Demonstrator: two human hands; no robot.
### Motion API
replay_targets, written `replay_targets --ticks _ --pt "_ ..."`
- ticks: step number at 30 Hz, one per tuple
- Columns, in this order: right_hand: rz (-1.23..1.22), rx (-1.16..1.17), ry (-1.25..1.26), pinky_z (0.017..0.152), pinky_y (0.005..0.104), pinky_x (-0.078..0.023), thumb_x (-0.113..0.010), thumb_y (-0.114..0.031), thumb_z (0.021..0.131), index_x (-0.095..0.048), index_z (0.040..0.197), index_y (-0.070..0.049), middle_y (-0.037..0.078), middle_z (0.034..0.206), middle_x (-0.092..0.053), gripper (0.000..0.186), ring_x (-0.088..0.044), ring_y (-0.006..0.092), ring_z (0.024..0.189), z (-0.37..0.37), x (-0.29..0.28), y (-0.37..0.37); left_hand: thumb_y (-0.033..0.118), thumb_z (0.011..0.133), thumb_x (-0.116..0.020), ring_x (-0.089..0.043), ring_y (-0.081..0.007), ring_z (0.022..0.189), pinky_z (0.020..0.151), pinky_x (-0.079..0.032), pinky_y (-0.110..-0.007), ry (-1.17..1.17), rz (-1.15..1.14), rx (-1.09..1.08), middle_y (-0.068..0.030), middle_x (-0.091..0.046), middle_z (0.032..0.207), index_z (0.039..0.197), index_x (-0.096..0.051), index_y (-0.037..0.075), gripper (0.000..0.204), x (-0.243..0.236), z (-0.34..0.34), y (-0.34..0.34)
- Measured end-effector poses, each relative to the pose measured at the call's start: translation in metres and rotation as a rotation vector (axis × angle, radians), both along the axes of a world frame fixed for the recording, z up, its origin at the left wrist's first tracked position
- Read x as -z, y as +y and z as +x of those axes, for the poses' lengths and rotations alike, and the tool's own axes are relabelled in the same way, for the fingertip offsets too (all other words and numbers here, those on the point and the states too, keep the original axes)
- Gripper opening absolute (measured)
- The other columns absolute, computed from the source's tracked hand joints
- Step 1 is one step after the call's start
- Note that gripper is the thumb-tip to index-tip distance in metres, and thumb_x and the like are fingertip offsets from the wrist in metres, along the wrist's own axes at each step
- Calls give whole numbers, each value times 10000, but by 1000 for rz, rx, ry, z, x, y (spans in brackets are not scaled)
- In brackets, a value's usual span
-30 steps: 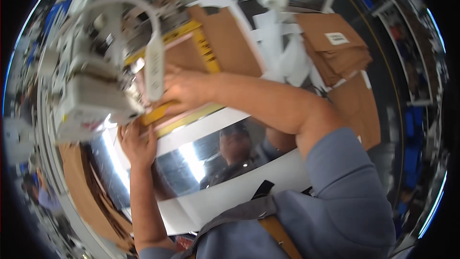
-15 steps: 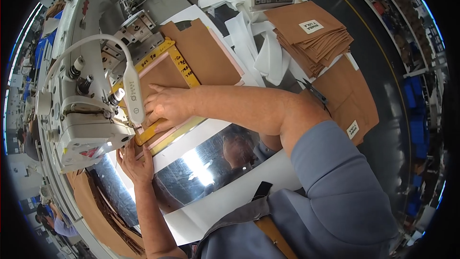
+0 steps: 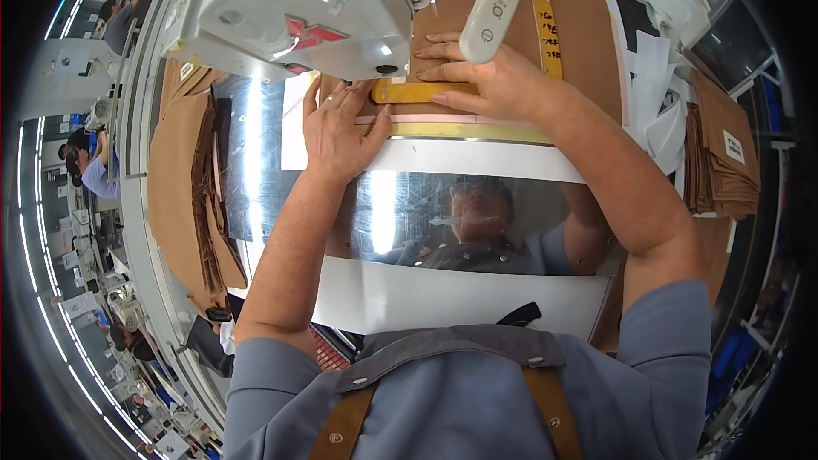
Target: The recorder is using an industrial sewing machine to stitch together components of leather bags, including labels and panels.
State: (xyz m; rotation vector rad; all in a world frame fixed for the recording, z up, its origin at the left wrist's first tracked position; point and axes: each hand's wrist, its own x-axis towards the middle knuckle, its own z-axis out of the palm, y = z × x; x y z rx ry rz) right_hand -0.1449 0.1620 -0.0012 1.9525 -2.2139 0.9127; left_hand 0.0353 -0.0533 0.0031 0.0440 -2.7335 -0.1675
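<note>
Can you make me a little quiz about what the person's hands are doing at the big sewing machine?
1. True or false: both hands lie flat, palms down, on the work.
2. Which hand is nearer the grey-white sewing machine head? A) left hand B) right hand
3. Fill in: the right hand presses on a flat brown fabric piece framed by a ______ plastic template.

Key
1. True: fingers are spread flat and neither hand grips anything.
2. A: the left hand sits just under the machine head, on the shiny metal table.
3. Yellow.
</note>
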Motion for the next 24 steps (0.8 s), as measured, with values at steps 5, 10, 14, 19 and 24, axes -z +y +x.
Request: replay_targets --ticks 5,10,14,19,24 --pt "53 16 6 1223 544 -277 -737 -293 916 -741 1217 -125 78 1380 -645 344 -522 282 1372 1 -2 1 306 896 -688 -698 -260 1114 1176 -304 -480 -10 16 20 -116 -749 1134 1225 -682 55 414 -5 -1 -1" --pt "66 7 -19 1229 601 -233 -724 -301 928 -730 1243 -142 60 1386 -639 353 -488 265 1403 1 -1 2 314 903 -686 -699 -258 1115 1182 -294 -492 -37 40 29 -114 -750 1133 1235 -675 54 422 -4 -1 -1" --pt "54 28 13 1210 546 -288 -713 -333 931 -755 1209 -151 35 1366 -651 335 -492 299 1363 2 -1 0 313 904 -684 -707 -256 1089 1189 -286 -495 -11 10 39 -113 -750 1132 1244 -671 55 427 -3 0 -3" --pt "70 3 2 1229 622 -219 -701 -315 946 -734 1235 -146 57 1390 -626 337 -483 256 1407 0 -1 0 351 903 -658 -657 -292 1210 1205 -255 -530 -33 54 39 -148 -756 1069 1309 -656 51 504 -4 -2 -4" --pt "86 10 4 1231 619 -208 -691 -326 955 -733 1241 -159 51 1399 -617 334 -478 248 1412 2 -1 1 351 911 -646 -656 -287 1212 1208 -245 -526 -38 47 46 -148 -756 1067 1307 -656 51 497 -3 0 -5"
